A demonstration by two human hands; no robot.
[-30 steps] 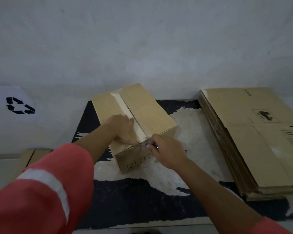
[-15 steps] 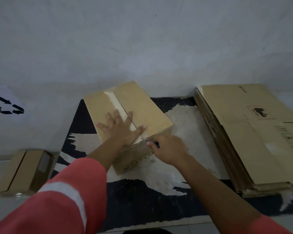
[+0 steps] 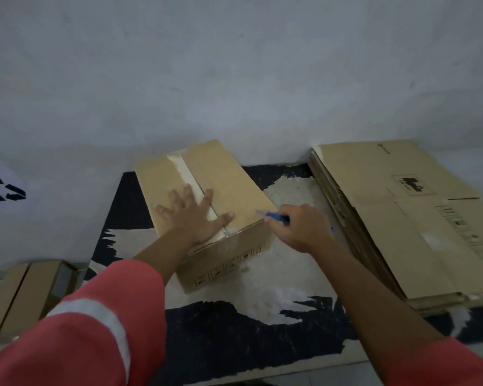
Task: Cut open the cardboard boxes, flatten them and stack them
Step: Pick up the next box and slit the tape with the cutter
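A closed cardboard box with a strip of pale tape along its top seam lies on a black and white mat. My left hand presses flat on the box's near top, fingers spread across the tape. My right hand grips a blue cutter whose tip points at the box's near right top edge. A stack of flattened boxes lies to the right.
A grey wall rises right behind the box. Another cardboard box lies at the lower left, off the mat. A white sheet with a recycling symbol is at the far left.
My left hand has gone from curled at the box's near edge to flat and spread on its top. My right hand with the cutter has drawn back to the right, off the tape end.
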